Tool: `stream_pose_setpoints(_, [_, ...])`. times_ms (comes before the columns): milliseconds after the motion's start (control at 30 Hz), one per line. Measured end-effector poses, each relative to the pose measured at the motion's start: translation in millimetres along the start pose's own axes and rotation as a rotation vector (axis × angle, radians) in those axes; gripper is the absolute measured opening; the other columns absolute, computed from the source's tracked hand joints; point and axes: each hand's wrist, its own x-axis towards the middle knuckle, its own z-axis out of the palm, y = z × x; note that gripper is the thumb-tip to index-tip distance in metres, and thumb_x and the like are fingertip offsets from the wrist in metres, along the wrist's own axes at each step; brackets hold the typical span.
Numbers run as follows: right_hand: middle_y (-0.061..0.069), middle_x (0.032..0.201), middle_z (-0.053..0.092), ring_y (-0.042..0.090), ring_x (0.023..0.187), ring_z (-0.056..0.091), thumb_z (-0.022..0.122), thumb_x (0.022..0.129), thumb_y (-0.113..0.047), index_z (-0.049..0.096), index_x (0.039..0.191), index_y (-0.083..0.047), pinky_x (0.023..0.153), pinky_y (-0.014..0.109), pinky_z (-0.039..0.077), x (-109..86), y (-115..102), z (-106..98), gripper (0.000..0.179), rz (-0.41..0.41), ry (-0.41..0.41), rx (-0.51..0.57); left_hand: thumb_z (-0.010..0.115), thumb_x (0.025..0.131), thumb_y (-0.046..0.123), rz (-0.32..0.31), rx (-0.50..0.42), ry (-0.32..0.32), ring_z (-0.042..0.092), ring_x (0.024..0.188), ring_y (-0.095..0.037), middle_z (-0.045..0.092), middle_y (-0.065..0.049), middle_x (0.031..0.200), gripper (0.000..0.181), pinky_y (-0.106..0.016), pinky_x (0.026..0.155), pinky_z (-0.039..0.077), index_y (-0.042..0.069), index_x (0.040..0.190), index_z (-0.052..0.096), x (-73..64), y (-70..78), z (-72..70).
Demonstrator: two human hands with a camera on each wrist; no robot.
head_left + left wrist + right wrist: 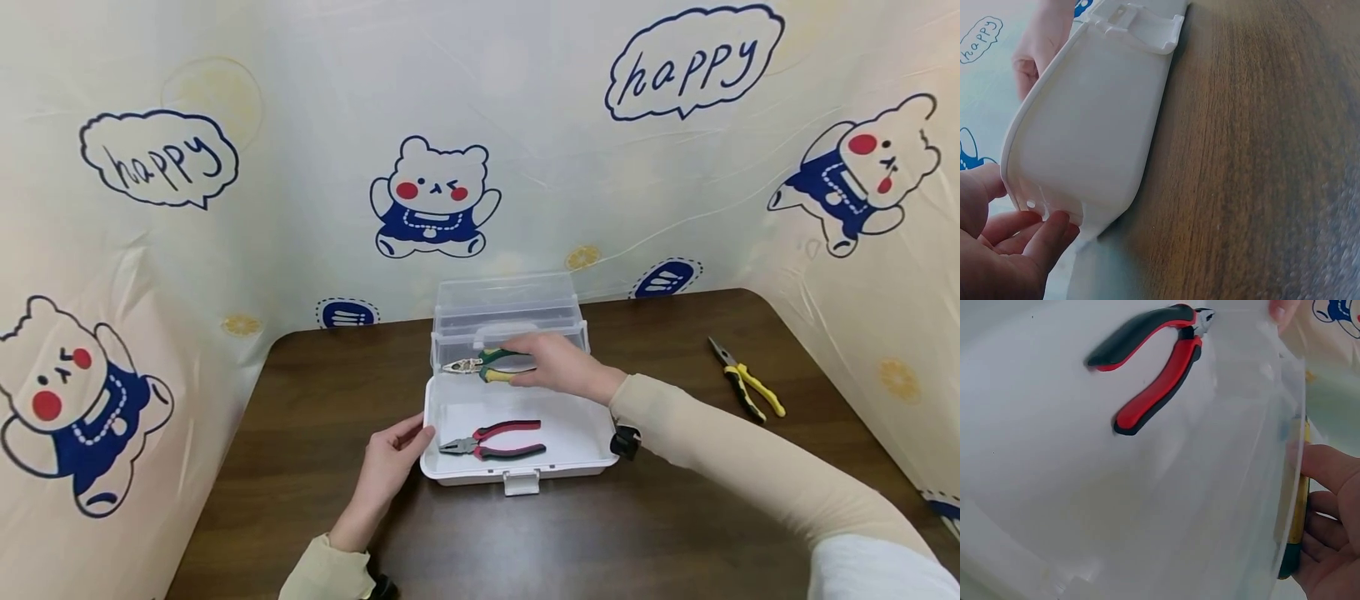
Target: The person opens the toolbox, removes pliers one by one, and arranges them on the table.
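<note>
My right hand (558, 364) grips combination pliers with green and yellow handles (493, 375), held over the back part of a white toolbox (581, 425). Their metal head points left. In the right wrist view they show partly behind the clear plastic lid. Inside the box lie pliers with red and black handles (467, 446), handles spread, head to the left. My left hand (386, 462) holds the box at its left wall, thumb at the rim and fingertips against the outer side (1054, 219).
Long-nose pliers with yellow and black handles (738, 383) lie on the brown table (315, 400) at the right. The box's clear lid (510, 296) stands raised at the back, near the printed curtain (540, 208). A white latch (521, 483) hangs at the box's front.
</note>
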Motion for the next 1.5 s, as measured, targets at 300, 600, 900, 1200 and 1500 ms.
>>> stream_pose_setpoints(300, [0.014, 0.146, 0.062, 0.031, 0.133, 0.059, 0.082, 0.093, -0.021, 0.061, 0.145, -0.003, 0.108, 0.045, 0.050, -13.5, -0.3, -16.8, 0.059, 0.059, 0.029, 0.067, 0.075, 0.098, 0.018, 0.006, 0.008, -0.004, 0.069, 0.115, -0.027, 0.070, -0.021, 0.129, 0.042, -0.025, 0.089, 0.057, -0.001, 0.134, 0.069, 2.2, 1.0, -0.1])
stream_pose_setpoints(600, [0.016, 0.141, 0.065, 0.032, 0.122, 0.065, 0.084, 0.091, -0.022, 0.062, 0.144, -0.003, 0.100, 0.049, 0.055, -41.5, 9.2, -31.5, 0.060, 0.102, 0.117, 0.070, 0.075, 0.099, 0.019, 0.007, 0.021, -0.004, 0.069, 0.115, -0.025, 0.070, -0.023, 0.130, 0.043, -0.022, 0.086, 0.056, -0.002, 0.135, 0.068, 3.1, -1.2, -0.2])
stream_pose_setpoints(900, [0.019, 0.142, 0.063, 0.038, 0.128, 0.061, 0.083, 0.091, -0.022, 0.061, 0.144, -0.003, 0.104, 0.056, 0.050, -88.1, 27.4, -35.7, 0.061, 0.247, 0.198, 0.069, 0.075, 0.098, 0.016, 0.001, 0.005, 0.003, 0.069, 0.112, -0.023, 0.071, -0.021, 0.127, 0.040, -0.018, 0.084, 0.054, -0.001, 0.134, 0.069, 2.4, -3.2, 0.6])
stream_pose_setpoints(1200, [0.023, 0.147, 0.058, 0.044, 0.129, 0.058, 0.080, 0.093, -0.035, 0.058, 0.148, -0.006, 0.103, 0.063, 0.048, -131.6, 51.4, -37.6, 0.066, 0.425, 0.256, 0.047, 0.073, 0.099, 0.015, 0.012, 0.002, -0.002, 0.068, 0.117, -0.026, 0.070, -0.020, 0.130, 0.039, -0.018, 0.087, 0.053, 0.000, 0.135, 0.069, 3.6, -4.6, 0.7])
stream_pose_setpoints(1500, [0.028, 0.142, 0.060, 0.047, 0.120, 0.061, 0.078, 0.094, -0.043, 0.059, 0.146, -0.003, 0.094, 0.062, 0.050, -168.0, 73.3, -27.7, 0.068, 0.576, 0.389, 0.069, 0.074, 0.099, 0.017, 0.021, -0.011, -0.003, 0.068, 0.118, -0.027, 0.069, -0.022, 0.131, 0.041, -0.015, 0.085, 0.052, -0.001, 0.135, 0.068, 1.6, -1.7, 0.9])
